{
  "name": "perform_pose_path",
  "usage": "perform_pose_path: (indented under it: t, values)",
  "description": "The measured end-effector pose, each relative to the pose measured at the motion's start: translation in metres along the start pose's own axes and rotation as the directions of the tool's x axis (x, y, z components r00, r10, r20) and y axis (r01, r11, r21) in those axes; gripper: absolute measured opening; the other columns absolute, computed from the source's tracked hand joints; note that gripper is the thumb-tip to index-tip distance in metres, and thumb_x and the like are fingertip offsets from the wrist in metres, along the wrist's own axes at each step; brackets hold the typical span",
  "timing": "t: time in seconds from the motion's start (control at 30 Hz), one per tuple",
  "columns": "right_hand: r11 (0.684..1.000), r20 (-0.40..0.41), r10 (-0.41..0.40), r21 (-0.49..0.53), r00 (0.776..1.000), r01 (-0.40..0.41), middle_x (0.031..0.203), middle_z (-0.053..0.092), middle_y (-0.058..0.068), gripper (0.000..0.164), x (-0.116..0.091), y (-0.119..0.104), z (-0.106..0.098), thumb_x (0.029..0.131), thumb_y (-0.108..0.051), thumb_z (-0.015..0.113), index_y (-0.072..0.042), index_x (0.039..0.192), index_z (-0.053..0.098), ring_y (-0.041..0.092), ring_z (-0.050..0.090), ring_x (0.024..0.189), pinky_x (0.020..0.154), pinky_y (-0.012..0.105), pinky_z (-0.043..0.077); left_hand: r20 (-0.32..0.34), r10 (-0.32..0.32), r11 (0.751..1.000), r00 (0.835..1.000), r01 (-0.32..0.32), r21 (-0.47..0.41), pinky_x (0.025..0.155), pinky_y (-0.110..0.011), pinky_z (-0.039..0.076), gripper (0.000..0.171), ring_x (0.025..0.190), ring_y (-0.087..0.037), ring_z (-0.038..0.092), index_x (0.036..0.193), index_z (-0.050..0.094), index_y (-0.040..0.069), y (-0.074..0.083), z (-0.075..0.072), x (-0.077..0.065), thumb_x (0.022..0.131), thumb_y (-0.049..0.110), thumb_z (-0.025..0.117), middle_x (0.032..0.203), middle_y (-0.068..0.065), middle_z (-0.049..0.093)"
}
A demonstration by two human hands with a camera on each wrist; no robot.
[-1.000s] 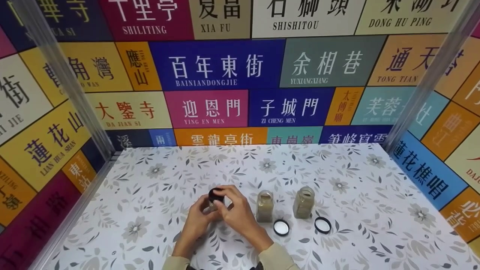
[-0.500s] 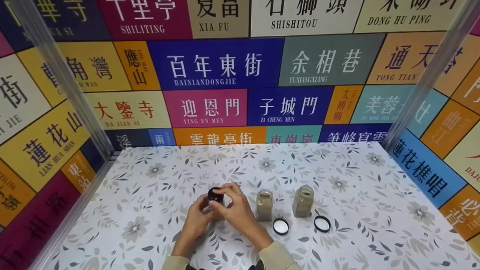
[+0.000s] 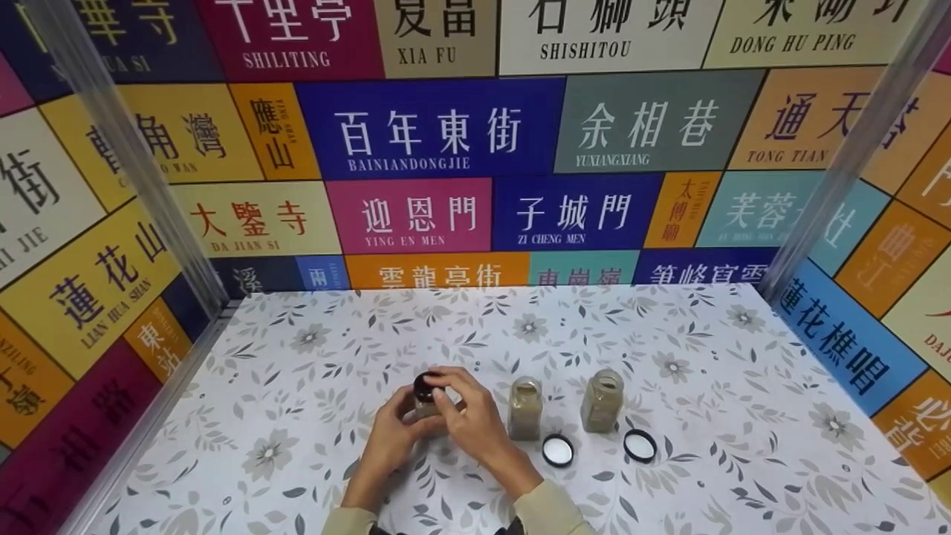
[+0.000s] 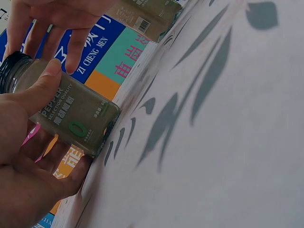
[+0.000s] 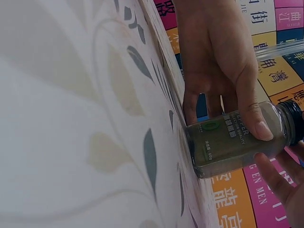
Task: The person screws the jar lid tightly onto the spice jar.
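Note:
A glass jar of pepper powder (image 4: 71, 102) with a printed label stands on the patterned table. My left hand (image 3: 391, 435) grips its body, the thumb across the label and the fingers behind. At the jar's top, the fingers and thumb of my right hand (image 3: 475, 420) hold the black lid (image 3: 426, 386). The lid sits over the jar's neck. To the right are two more glass jars of powder, a nearer one (image 3: 525, 411) and a farther one (image 3: 602, 403), both without lids and upright.
Two black-rimmed lids lie on the table in front of those jars with their white insides up: one on the left (image 3: 557, 451), one on the right (image 3: 640, 446). A wall of colourful sign panels (image 3: 423, 134) borders the table (image 3: 356, 327) at the back and sides.
My right hand's thumb and fingers have shifted around the black lid. My left hand keeps its hold on the jar in the same place. The other jars and lids have not moved.

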State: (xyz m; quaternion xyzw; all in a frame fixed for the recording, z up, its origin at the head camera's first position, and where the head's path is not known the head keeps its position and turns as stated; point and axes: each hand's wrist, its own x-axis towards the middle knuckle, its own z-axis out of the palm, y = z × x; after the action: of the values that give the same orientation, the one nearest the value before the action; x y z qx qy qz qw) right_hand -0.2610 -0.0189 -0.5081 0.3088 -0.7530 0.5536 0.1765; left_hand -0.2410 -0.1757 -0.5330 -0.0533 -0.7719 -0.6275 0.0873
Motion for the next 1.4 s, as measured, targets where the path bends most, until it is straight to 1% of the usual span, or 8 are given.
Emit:
perform_pose_path:
  t: [0.3, 0.37, 0.5, 0.7, 0.83, 1.1, 1.27, 1.4]
  values:
    - [0.997, -0.017, 0.063, 0.042, 0.998, -0.062, 0.116, 0.067, 0.01, 0.023, 0.0033, -0.0061, -0.0011, 0.09, -0.012, 0.073, -0.009, 0.113, 0.073, 0.028, 0.066, 0.104, 0.058, 0.027, 0.055, 0.004, -0.02, 1.0, 1.0, 0.02, 0.016, 0.111, -0.046, 0.048, 0.058, 0.127, -0.035, 0.059, 0.13, 0.06, 0.003, -0.0013, -0.0008, 0.0011, 0.079, 0.016, 0.084, 0.133, -0.02, 0.064]
    - [0.995, -0.014, 0.083, 0.056, 0.996, -0.082, 0.117, 0.067, 0.006, 0.028, 0.0032, -0.0033, -0.0017, 0.089, -0.019, 0.074, -0.015, 0.117, 0.071, 0.026, 0.066, 0.105, 0.06, 0.023, 0.054, 0.003, -0.023, 1.0, 1.0, 0.023, 0.01, 0.112, -0.047, 0.047, 0.059, 0.128, -0.036, 0.059, 0.13, 0.06, 0.003, -0.0019, -0.0007, 0.0017, 0.078, 0.016, 0.084, 0.134, -0.02, 0.063]
    - [0.986, 0.005, 0.15, 0.069, 0.989, -0.15, 0.119, 0.067, 0.005, 0.039, 0.003, -0.0029, -0.0031, 0.088, -0.026, 0.076, -0.017, 0.125, 0.066, 0.026, 0.064, 0.108, 0.065, 0.019, 0.052, 0.004, -0.012, 1.0, 1.0, 0.012, -0.007, 0.112, -0.051, 0.046, 0.06, 0.13, -0.04, 0.057, 0.129, 0.06, 0.001, -0.0032, -0.0002, 0.0023, 0.078, 0.017, 0.084, 0.137, -0.022, 0.061]
    - [0.971, 0.024, 0.214, 0.102, 0.977, -0.215, 0.123, 0.064, 0.007, 0.041, 0.0031, -0.0041, -0.0029, 0.087, -0.023, 0.077, -0.015, 0.126, 0.067, 0.029, 0.062, 0.112, 0.067, 0.021, 0.052, 0.001, -0.026, 1.0, 1.0, 0.026, 0.0, 0.113, -0.05, 0.045, 0.061, 0.13, -0.039, 0.056, 0.13, 0.06, 0.004, -0.0037, 0.0001, 0.0022, 0.077, 0.02, 0.085, 0.138, -0.02, 0.061]
    - [0.956, 0.026, 0.257, 0.137, 0.966, -0.258, 0.124, 0.062, 0.008, 0.04, 0.0032, -0.0045, -0.002, 0.086, -0.021, 0.078, -0.013, 0.124, 0.066, 0.029, 0.06, 0.115, 0.069, 0.02, 0.051, 0.008, -0.009, 1.0, 1.0, 0.009, -0.005, 0.111, -0.046, 0.048, 0.059, 0.129, -0.038, 0.057, 0.13, 0.06, 0.002, -0.0039, 0.0001, 0.0018, 0.079, 0.018, 0.084, 0.135, -0.02, 0.062]
    - [0.934, 0.017, 0.335, 0.128, 0.942, -0.334, 0.121, 0.066, 0.004, 0.041, 0.0036, -0.0029, -0.0013, 0.082, -0.028, 0.083, -0.016, 0.117, 0.066, 0.024, 0.062, 0.115, 0.096, 0.03, 0.051, 0.0, -0.007, 1.0, 1.0, 0.007, 0.008, 0.111, -0.044, 0.048, 0.055, 0.127, -0.036, 0.059, 0.127, 0.061, 0.003, -0.0034, 0.0007, 0.002, 0.079, 0.017, 0.084, 0.132, -0.019, 0.065]
    - [0.93, 0.031, 0.344, 0.127, 0.938, -0.345, 0.12, 0.065, 0.005, 0.039, 0.0042, -0.0016, -0.0014, 0.084, -0.031, 0.081, -0.016, 0.117, 0.065, 0.023, 0.062, 0.115, 0.092, 0.03, 0.054, -0.002, -0.013, 1.0, 1.0, 0.013, 0.009, 0.113, -0.046, 0.046, 0.055, 0.128, -0.035, 0.059, 0.127, 0.061, 0.005, -0.0029, 0.0005, 0.002, 0.079, 0.017, 0.084, 0.132, -0.018, 0.065]
    - [0.928, 0.036, 0.33, 0.172, 0.943, -0.331, 0.121, 0.066, 0.007, 0.031, 0.0039, -0.0024, -0.0018, 0.09, -0.024, 0.073, -0.014, 0.118, 0.065, 0.025, 0.062, 0.115, 0.086, 0.028, 0.059, -0.004, -0.022, 0.999, 1.0, 0.023, 0.023, 0.116, -0.05, 0.042, 0.059, 0.132, -0.033, 0.057, 0.13, 0.061, 0.009, -0.0017, -0.0001, 0.0015, 0.078, 0.021, 0.085, 0.137, -0.014, 0.063]
